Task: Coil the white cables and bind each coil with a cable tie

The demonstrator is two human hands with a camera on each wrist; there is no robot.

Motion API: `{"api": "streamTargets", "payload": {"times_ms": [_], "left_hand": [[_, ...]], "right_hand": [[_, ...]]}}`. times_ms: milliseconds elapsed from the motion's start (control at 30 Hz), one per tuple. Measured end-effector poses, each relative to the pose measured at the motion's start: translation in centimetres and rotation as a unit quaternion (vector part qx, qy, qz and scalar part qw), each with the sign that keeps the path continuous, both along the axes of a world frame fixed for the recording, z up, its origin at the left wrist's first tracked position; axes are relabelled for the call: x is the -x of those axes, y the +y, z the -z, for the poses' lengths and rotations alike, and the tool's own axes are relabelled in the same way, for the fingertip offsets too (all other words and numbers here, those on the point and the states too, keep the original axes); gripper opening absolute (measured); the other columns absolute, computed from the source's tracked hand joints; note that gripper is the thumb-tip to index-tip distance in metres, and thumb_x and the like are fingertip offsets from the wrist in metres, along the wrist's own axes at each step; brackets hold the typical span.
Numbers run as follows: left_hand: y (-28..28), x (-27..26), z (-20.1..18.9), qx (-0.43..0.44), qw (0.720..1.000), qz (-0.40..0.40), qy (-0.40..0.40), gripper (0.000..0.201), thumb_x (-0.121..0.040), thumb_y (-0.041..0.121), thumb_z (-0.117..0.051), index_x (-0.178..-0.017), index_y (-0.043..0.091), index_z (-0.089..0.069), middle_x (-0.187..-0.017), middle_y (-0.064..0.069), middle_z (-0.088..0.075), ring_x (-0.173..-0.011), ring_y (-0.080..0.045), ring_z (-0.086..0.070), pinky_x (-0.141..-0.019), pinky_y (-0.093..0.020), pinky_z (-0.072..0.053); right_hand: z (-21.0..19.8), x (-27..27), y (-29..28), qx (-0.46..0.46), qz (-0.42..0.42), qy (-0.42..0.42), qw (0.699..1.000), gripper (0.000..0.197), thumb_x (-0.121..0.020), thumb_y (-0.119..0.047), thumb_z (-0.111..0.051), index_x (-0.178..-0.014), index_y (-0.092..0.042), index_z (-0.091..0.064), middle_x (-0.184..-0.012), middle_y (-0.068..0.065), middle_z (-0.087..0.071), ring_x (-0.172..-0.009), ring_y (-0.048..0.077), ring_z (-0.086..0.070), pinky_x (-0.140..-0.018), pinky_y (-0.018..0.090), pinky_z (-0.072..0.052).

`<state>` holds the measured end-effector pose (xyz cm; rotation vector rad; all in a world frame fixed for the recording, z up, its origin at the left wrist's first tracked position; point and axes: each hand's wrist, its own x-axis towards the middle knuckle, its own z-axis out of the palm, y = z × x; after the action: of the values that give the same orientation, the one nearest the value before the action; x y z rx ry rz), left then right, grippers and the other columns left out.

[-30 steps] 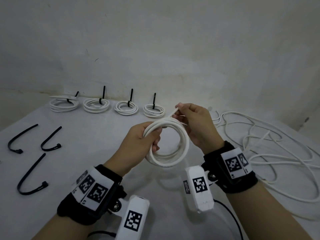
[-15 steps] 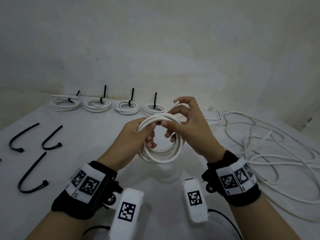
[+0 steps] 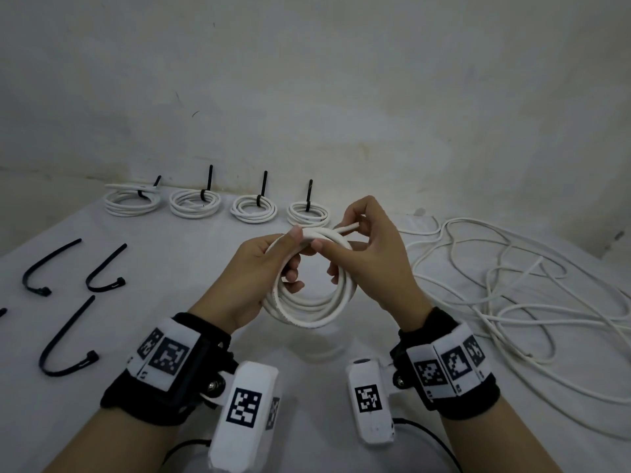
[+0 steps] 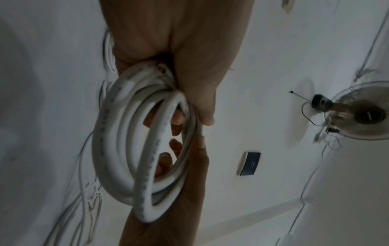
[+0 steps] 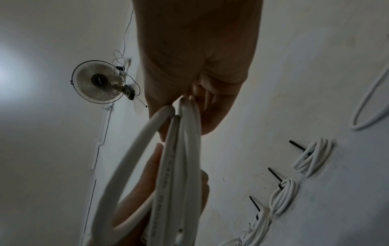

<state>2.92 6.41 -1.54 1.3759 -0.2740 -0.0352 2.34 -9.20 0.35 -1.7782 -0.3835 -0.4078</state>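
- Hands come first: the left hand [image 3: 254, 278] has its fingers and thumb curled round the left side of the white coil [image 3: 309, 302], gripping it, just below the middle of the head view.
- The right hand [image 3: 372, 261] grips the right side of the same coil, with its thumb pressed on the top strands and its fingers hooked through the ring.
- The loose cable end [image 3: 348, 228] sticks out across the top of the coil, pinched by the right hand's fingers.
- The coil is held up in the air above the white table [image 3: 170, 268], standing on its edge between the two hands.
- In the left wrist view, the coil [image 4: 134, 149] shows several thick loops, with the thumb [image 4: 202, 99] on its outer side.
- In the right wrist view, the loops [image 5: 179, 166] run down from the fingers [image 5: 210, 106].
- Both wrists wear black bands with white square-pattern tags.
- Four tied coils sit in a row at the far edge of the table, in the upper left of the head view: one [image 3: 131, 199], two [image 3: 194, 203], three [image 3: 252, 209] and four [image 3: 308, 213]. Each has a black tie with its tail pointing up.
- Three loose black cable ties [image 3: 65, 339] lie at the left side of the frame.
- A messy pile of loose white cable [image 3: 512, 285] lies at the right side.
- A fan [image 5: 99, 83] hangs on the wall in the wrist views.
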Motion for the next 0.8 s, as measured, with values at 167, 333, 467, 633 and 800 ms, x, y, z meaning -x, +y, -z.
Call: {"api": "streamTargets", "payload": {"times_ms": [167, 333, 467, 633, 800], "left_hand": [[0.0, 0.1, -0.2, 0.047, 0.997, 0.030, 0.060, 0.036, -0.094, 0.033, -0.049, -0.085, 0.005, -0.070, -0.062, 0.001, -0.045, -0.053, -0.008, -0.044, -0.060, -0.020, -0.054], [1.0, -0.3, -0.4, 0.053, 0.992, 0.091, 0.066, 0.022, -0.090, 0.025, -0.056, -0.099, 0.008, -0.067, -0.073, 0.000, -0.063, -0.071, -0.011, -0.061, -0.067, -0.031, -0.057], [2.2, -0.8, -0.6, 0.073, 0.984, 0.155, 0.053, 0.050, -0.078, -0.002, -0.050, -0.124, 0.014, -0.057, -0.103, -0.004, -0.072, -0.093, -0.017, -0.069, -0.068, -0.031, -0.058], [2.6, -0.8, -0.1, 0.092, 0.982, 0.163, 0.007, 0.062, -0.066, 0.002, -0.064, -0.125, 0.014, -0.054, -0.115, -0.017, -0.067, -0.101, -0.028, -0.068, -0.071, -0.031, -0.057], [2.6, -0.7, 0.2, 0.064, 0.985, 0.152, -0.049, 0.063, -0.059, 0.009, -0.069, -0.121, 0.012, -0.056, -0.112, -0.017, -0.068, -0.101, -0.031, -0.068, -0.072, -0.031, -0.057]], "right_hand": [[0.4, -0.2, -0.2, -0.042, -0.014, 0.016, 0.999, 0.022, -0.078, -0.009, -0.077, -0.093, 0.001, -0.064, -0.084, 0.021, -0.066, -0.044, 0.020, -0.058, -0.046, 0.025, -0.047], [0.8, -0.6, -0.7, -0.112, 0.001, 0.025, 0.993, 0.012, -0.079, -0.007, -0.074, -0.087, 0.001, -0.067, -0.051, 0.008, -0.056, -0.039, 0.016, -0.050, -0.043, 0.022, -0.041], [0.9, -1.0, -1.3, -0.168, 0.011, 0.047, 0.985, 0.003, -0.081, -0.007, -0.071, -0.080, -0.007, -0.068, -0.051, 0.008, -0.055, -0.038, 0.015, -0.046, -0.043, 0.022, -0.040], [0.9, -0.8, -1.5, -0.201, -0.001, 0.059, 0.978, 0.002, -0.081, -0.007, -0.070, -0.081, -0.006, -0.068, -0.061, 0.014, -0.056, -0.040, 0.015, -0.045, -0.043, 0.022, -0.040], [1.0, -0.7, -1.5, -0.212, -0.004, 0.059, 0.975, 0.001, -0.081, -0.007, -0.070, -0.080, -0.007, -0.069, -0.062, 0.015, -0.054, -0.040, 0.015, -0.044, -0.043, 0.022, -0.039]]}}
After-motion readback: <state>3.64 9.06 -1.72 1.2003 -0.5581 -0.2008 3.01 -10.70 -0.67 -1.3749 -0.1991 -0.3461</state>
